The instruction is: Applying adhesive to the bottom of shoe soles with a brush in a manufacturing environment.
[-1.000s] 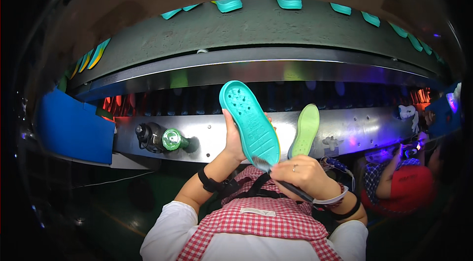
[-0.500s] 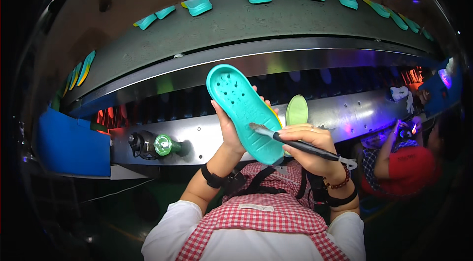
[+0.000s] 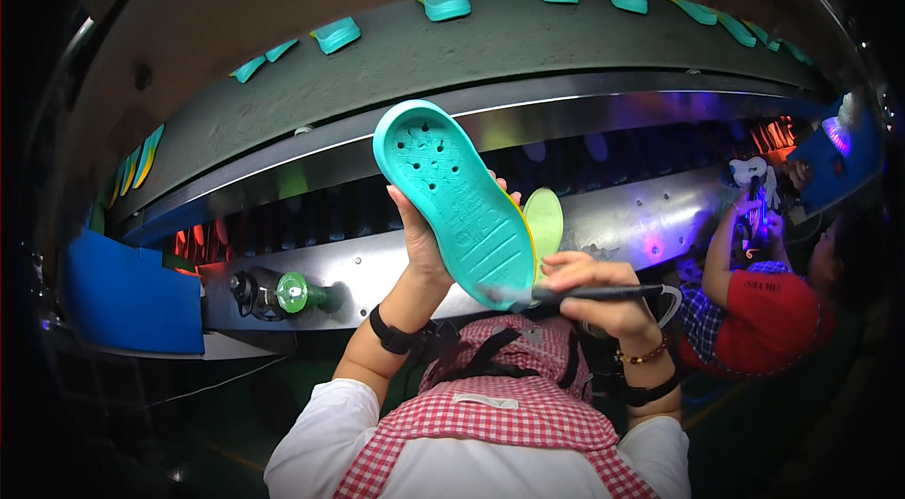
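Observation:
A turquoise shoe sole (image 3: 467,216) with a yellow edge is held up slantwise before me, its cavity with several small holes facing me. My left hand (image 3: 424,245) is closed around it, thumb at the left edge and fingertips showing past the right edge. Between the fingers of my right hand (image 3: 608,296) is the black handle of a brush (image 3: 613,292). The blurred bristles touch the inside of the sole at its lower, heel end. Behind the sole's right side, a pale green oval piece (image 3: 544,219) is partly hidden.
A metal ledge (image 3: 613,202) runs across in front of me, with a dark bottle (image 3: 255,294) and a green-lit bottle (image 3: 294,293) at its left. Beyond lies a grey belt (image 3: 377,75) carrying several turquoise soles (image 3: 445,5). A co-worker in red (image 3: 768,310) sits at right.
The brush has moved down the sole from its middle to the heel end, its handle now nearly level. The sole has shifted slightly left and up. Soles on the belt appear farther left.

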`<act>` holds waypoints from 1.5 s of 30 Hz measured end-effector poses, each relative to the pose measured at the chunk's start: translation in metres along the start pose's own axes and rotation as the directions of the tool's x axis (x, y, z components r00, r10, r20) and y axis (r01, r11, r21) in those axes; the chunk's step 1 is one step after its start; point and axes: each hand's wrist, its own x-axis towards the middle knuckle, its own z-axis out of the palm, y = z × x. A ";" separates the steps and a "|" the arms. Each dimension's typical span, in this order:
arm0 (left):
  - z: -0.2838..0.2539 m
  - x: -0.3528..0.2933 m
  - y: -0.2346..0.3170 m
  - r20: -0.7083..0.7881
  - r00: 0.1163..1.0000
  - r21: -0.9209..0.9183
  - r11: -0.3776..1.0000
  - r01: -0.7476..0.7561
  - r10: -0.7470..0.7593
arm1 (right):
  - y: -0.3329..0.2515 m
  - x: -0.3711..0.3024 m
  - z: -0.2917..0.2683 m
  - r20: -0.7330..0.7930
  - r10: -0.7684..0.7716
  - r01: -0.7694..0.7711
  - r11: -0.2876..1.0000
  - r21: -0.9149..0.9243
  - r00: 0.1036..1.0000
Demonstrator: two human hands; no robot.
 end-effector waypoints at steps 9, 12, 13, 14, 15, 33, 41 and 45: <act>0.019 -0.008 -0.029 -0.149 0.988 -0.121 0.992 0.019 -0.037 | 0.013 0.006 0.018 -0.289 0.125 -0.040 0.959 0.282 0.949; 0.008 -0.006 -0.025 -0.107 0.986 -0.074 0.990 0.120 -0.127 | 0.008 0.001 0.014 -0.240 -0.025 0.035 0.999 0.039 0.970; 0.007 -0.004 -0.025 -0.060 0.989 -0.084 0.988 0.131 -0.136 | 0.004 0.003 0.010 -0.274 -0.054 0.063 0.998 0.026 0.960; 0.009 -0.002 -0.025 -0.080 0.988 -0.082 0.988 0.128 -0.134 | 0.005 0.008 0.007 -0.296 -0.173 0.124 0.976 -0.178 0.939; 0.007 0.000 -0.025 -0.081 0.987 -0.082 0.988 0.131 -0.138 | 0.003 0.011 0.005 -0.299 -0.171 0.122 0.977 -0.176 0.939; 0.001 -0.001 -0.004 -0.164 0.950 -0.055 0.964 0.259 -0.265 | -0.017 0.019 -0.004 0.332 -0.263 0.341 0.918 -0.204 0.906; -0.001 -0.007 0.001 -0.322 0.708 0.159 0.701 0.695 -0.629 | -0.015 0.022 -0.020 0.498 -0.026 0.332 0.776 -0.537 0.867; -0.002 -0.011 0.003 -0.343 0.603 0.031 0.633 0.774 -0.720 | -0.006 0.023 -0.027 0.496 -0.108 0.356 0.825 -0.439 0.862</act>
